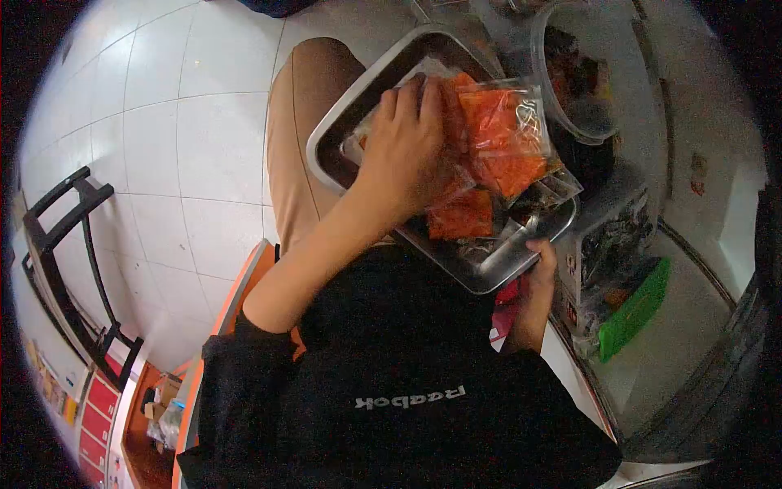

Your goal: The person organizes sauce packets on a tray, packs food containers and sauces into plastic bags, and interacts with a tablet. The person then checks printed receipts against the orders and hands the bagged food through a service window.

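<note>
A metal tray rests tilted over the lap, holding clear packets with orange contents. My left hand reaches into it, its fingers bent round the left edge of the orange packets; the thumb is hidden. At the tray's lower right corner, my right hand grips the rim. Another orange packet lies just below my left hand, and packets with dark contents are at the tray's right side.
Right of the tray stands a clear round tub with dark and reddish contents. Below it is a clear box with a green edge. A black metal frame is at the left on pale floor tiles. An orange-edged seat shows beside the body.
</note>
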### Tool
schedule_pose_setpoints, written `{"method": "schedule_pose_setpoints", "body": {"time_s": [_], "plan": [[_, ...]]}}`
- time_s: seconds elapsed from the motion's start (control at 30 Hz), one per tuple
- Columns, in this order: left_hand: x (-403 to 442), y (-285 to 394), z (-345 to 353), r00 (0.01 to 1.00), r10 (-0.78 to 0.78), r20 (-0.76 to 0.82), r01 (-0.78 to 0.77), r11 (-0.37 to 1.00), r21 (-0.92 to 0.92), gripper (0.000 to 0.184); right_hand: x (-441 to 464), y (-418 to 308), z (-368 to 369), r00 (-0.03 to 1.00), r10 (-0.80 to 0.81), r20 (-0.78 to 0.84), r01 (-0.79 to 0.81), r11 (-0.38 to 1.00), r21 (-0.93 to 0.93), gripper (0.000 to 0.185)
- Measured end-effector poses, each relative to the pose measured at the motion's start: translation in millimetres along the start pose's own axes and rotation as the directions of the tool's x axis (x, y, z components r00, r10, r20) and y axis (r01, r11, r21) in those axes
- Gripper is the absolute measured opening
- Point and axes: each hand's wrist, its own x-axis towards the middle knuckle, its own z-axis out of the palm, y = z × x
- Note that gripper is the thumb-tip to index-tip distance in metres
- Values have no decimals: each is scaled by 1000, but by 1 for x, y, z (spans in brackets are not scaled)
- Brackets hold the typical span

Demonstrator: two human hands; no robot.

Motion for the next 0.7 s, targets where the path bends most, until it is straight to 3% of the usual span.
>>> {"method": "schedule_pose_setpoints", "body": {"time_s": [0.03,0.13,0.23,0.3,0.43,0.53,0.7], "plan": [[4,3,2,999,38,8,-38,997,74,47,-1,-1,0,1000,0,4,0,1000,-24,33],[13,-2,23,962,-248,113,270,926,-263,38,-4,-5,0,1000,-4,1,4,997,-75,32],[13,4,20,946,-218,240,286,910,-299,27,-2,-3,4,1000,-6,-15,5,999,-38,31],[9,8,16,966,-191,175,236,928,-289,22,3,6,3,999,11,-35,-9,998,62,30],[-2,16,-10,991,-131,26,133,985,-109,22,-11,-9,13,994,-52,-98,43,995,-92,29],[-17,20,-30,997,-18,-72,23,997,78,24,-19,-19,24,996,-54,-67,47,993,-106,27],[-49,22,-46,993,116,-9,-114,983,143,29,6,9,-3,997,-24,-74,19,997,-78,28]]}}
